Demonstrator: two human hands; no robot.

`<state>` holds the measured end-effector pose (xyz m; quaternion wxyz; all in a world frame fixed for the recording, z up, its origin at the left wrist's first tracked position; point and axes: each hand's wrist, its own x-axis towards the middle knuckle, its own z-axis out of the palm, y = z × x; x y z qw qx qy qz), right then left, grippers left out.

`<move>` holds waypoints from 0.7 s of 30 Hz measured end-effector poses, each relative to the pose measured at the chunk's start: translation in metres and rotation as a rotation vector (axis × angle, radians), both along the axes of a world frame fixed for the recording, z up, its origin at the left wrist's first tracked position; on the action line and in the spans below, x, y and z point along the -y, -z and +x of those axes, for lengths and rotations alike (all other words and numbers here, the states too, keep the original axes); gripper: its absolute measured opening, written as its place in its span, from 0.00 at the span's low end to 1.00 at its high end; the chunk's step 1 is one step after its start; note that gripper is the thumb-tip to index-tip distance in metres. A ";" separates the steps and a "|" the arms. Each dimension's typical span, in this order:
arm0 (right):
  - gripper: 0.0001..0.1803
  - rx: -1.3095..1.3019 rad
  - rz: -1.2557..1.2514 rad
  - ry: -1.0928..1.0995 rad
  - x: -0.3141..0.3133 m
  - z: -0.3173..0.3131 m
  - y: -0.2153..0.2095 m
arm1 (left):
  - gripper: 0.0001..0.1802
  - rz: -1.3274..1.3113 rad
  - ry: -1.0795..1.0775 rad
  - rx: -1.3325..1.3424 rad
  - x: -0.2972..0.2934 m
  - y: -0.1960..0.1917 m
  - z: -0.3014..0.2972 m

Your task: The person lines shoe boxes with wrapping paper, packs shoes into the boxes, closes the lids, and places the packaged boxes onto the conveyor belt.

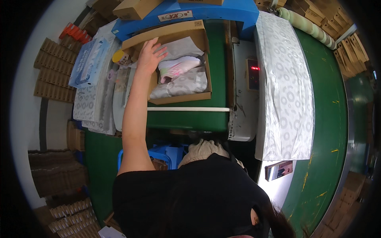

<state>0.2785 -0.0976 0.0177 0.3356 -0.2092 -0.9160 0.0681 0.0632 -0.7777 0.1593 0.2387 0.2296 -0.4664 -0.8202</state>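
My left hand (151, 56) reaches forward over the left side of an open cardboard shoebox (194, 96). Its fingers are stretched and spread beside the raised lid flap; whether they touch the cardboard I cannot tell. Inside the box lies a pale sneaker (180, 68) with pink and white tones. Patterned tissue paper (180, 85) covers the near part of the box, and more paper rises behind the shoe. The box rests on a green conveyor belt (190, 121). My right hand does not show in the picture.
A blue machine frame (230, 12) arches over the belt's far end, cartons on top. Wrapped patterned paper stacks (283, 87) stand right, near a red digital display (254, 68). A phone (278, 170) lies lower right. Left are a yellow tub (120, 58) and a blue-white pack (89, 63).
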 end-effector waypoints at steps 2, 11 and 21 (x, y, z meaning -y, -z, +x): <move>0.19 0.003 0.000 -0.006 0.000 -0.005 0.000 | 0.36 -0.047 0.007 0.048 0.003 -0.003 -0.007; 0.20 -0.084 0.044 -0.102 0.003 -0.010 -0.006 | 0.25 0.457 -0.283 -0.034 -0.010 0.022 0.007; 0.21 -0.249 0.186 -0.232 0.024 -0.047 -0.053 | 0.23 -0.795 -0.881 0.189 -0.018 0.015 0.067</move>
